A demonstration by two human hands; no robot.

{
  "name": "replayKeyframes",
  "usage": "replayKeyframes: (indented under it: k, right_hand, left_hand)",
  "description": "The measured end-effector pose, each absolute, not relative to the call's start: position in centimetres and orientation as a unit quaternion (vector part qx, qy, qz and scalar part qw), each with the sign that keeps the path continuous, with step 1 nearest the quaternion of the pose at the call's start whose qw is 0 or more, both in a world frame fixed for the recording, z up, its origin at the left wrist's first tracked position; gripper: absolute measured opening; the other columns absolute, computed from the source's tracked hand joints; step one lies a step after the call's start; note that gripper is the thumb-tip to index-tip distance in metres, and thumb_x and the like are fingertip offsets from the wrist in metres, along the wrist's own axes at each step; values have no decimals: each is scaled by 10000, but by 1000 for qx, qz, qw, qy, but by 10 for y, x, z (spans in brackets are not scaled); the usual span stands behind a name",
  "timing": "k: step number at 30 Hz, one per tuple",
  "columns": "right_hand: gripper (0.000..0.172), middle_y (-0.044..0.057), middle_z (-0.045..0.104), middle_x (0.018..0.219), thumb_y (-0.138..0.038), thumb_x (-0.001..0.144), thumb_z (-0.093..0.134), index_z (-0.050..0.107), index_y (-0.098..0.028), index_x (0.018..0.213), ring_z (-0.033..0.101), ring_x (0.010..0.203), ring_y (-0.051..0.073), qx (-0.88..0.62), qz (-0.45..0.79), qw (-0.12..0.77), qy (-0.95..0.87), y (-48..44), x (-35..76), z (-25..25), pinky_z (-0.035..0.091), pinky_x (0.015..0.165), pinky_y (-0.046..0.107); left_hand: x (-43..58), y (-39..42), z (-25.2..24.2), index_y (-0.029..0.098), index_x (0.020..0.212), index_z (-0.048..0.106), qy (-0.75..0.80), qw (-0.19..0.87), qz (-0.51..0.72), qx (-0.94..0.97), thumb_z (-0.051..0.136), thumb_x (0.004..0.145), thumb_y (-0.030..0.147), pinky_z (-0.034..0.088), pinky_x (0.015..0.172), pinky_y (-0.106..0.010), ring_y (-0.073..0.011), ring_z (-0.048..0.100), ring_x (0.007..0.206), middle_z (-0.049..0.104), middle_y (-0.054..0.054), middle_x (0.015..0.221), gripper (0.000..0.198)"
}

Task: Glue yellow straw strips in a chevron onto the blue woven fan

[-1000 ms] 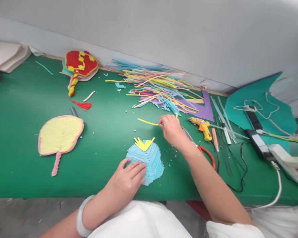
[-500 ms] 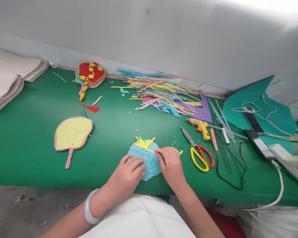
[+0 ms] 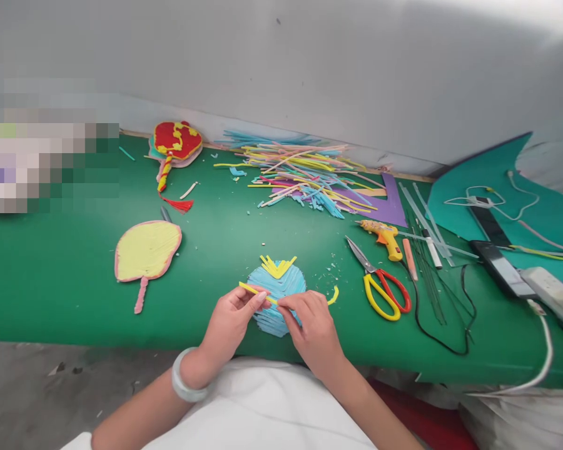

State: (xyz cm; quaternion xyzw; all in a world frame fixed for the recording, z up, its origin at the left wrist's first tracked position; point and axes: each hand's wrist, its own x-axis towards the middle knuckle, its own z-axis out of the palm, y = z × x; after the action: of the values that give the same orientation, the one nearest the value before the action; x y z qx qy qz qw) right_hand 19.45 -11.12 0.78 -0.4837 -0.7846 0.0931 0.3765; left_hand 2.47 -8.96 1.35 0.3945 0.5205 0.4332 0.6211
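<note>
A yellow pipe cleaner point(image 3: 248, 287) runs between my two hands, held over a roundish blue piece point(image 3: 273, 326). Thumb and fingers of my left hand point(image 3: 229, 325) pinch it, leaving one end sticking out up and to the left. My right hand point(image 3: 315, 325) pinches the same strip farther right, and its other end seems to come out beyond the fingers as a curved yellow tip point(image 3: 334, 295). Rows of blue pipe cleaners cover the piece in a slanted pattern. Short yellow lengths point(image 3: 278, 269) form a V at its top edge. My hands hide part of its middle.
To the right lie scissors point(image 3: 378, 281), a yellow glue gun point(image 3: 382, 237), glue sticks and a black cable. A heap of coloured pipe cleaners point(image 3: 304, 172) is at the back. A yellow fan point(image 3: 147, 250) and a red fan point(image 3: 176, 140) lie left.
My left hand has come off the blue piece and now pinches the yellow pipe cleaner. My right hand has drawn the strip down from the V. The view has shifted slightly.
</note>
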Motion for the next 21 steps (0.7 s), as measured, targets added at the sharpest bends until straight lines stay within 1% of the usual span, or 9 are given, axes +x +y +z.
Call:
replayKeyframes:
  k: [2, 4, 5, 7, 9, 11, 13, 16, 21]
  right_hand:
    - [80, 7, 706, 870, -160, 975, 553, 608, -217, 974, 609, 806, 149, -492, 95, 370, -783, -109, 196, 6, 415, 801, 329]
    - [80, 14, 700, 863, -169, 974, 551, 610, -216, 949, 605, 812, 162, -514, 83, 364, -772, -105, 198, 3, 413, 785, 330]
    - [79, 22, 695, 864, -175, 973, 551, 611, -214, 941, 604, 820, 172, -529, 74, 361, -764, -103, 199, 2, 413, 778, 332]
    - [73, 41, 681, 878, -189, 970, 554, 614, -211, 935, 597, 843, 193, -561, 55, 353, -747, -98, 201, -3, 416, 765, 338]
    - [63, 57, 665, 898, -201, 967, 558, 617, -207, 943, 587, 862, 209, -583, 42, 341, -736, -94, 202, -7, 421, 760, 344]
    - [60, 63, 652, 900, -200, 965, 556, 613, -203, 947, 578, 865, 215, -594, 32, 331, -733, -92, 201, -11, 424, 759, 349]
    - [59, 64, 644, 889, -193, 964, 552, 606, -200, 942, 572, 859, 217, -599, 23, 322, -733, -92, 200, -15, 423, 759, 351]
    - [56, 62, 635, 871, -178, 958, 556, 597, -197, 924, 566, 848, 217, -600, 18, 310, -737, -92, 198, -18, 418, 755, 350]
    - [53, 55, 632, 857, -175, 952, 563, 590, -194, 912, 559, 840, 214, -601, 16, 294, -743, -93, 197, -22, 404, 745, 343]
  left_hand:
    - [24, -89, 10, 151, 897, 676, 518, 627, 414, 409, 706, 801, 474, 537, 771, -289, -161, 675, 781, 714, -29, 790, 338]
    - [22, -87, 5, 150, 1040, 652, 522, 611, 408, 433, 666, 834, 470, 538, 758, -295, -171, 680, 808, 717, -33, 812, 381]
    - [21, -87, 2, 152, 1120, 622, 531, 589, 412, 448, 646, 852, 462, 538, 754, -300, -175, 681, 821, 717, -34, 828, 410]
    - [17, -85, -4, 164, 1203, 572, 564, 509, 427, 490, 607, 890, 427, 540, 775, -317, -181, 683, 861, 719, -45, 896, 410]
    - [14, -86, -9, 183, 1185, 585, 584, 388, 431, 568, 561, 934, 360, 528, 842, -350, -189, 671, 945, 716, -67, 1008, 308]
    - [13, -87, -13, 196, 1140, 616, 561, 261, 416, 666, 520, 966, 273, 490, 929, -396, -205, 641, 1054, 703, -81, 1122, 213]
    - [14, -89, -16, 195, 1139, 622, 513, 167, 382, 750, 499, 975, 199, 441, 998, -442, -225, 605, 1148, 680, -87, 1220, 205]
    - [18, -91, -17, 164, 1217, 588, 460, 98, 322, 822, 494, 975, 152, 398, 1042, -478, -243, 585, 1203, 650, -107, 1297, 260]
    - [23, -90, -20, 103, 1244, 571, 438, 65, 288, 849, 482, 981, 169, 400, 1068, -463, -243, 585, 1204, 648, -146, 1289, 285]
